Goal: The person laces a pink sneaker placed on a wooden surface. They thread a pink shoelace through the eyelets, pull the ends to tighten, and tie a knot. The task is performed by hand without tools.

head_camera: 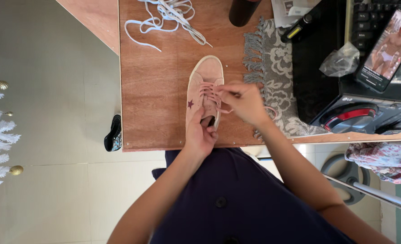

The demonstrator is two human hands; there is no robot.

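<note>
Resting toe-away near the front edge of the brown wooden table (155, 90), the pink suede low-top sneaker (205, 88) looks light, soft and easily steadied at its heel. Your left hand (199, 135) is clamped around that heel collar. Your right hand (243, 103), just right of the sneaker, pinches its thin, limp pink lace (211, 92).

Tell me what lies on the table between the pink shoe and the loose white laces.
Nothing: the head view shows only bare wooden table between the pink shoe and the loose white laces further up.
</note>
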